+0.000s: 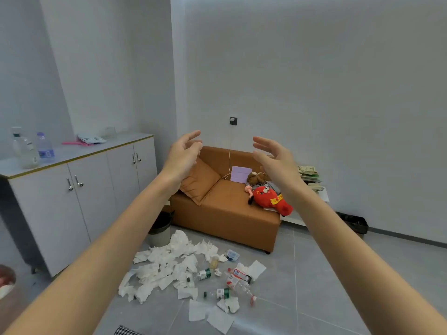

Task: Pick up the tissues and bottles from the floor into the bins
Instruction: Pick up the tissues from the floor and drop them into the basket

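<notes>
Both arms raised, hands empty, litter on floor ahead.

Brown sofa [227, 209] against wall; tissues [164, 264] heaped on grey floor [338, 274] before it, bottles [205, 274] scattered at the heap's right edge. Grey bin [160, 232] left of sofa, black-bagged bin [355, 223] right. Left hand [182, 158] and right hand [278, 160] held up apart, fingers [262, 142] spread, holding nothing.

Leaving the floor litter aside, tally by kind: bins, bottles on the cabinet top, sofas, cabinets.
Bins: 2
Bottles on cabinet top: 2
Sofa: 1
Cabinet: 1
Total: 6
</notes>
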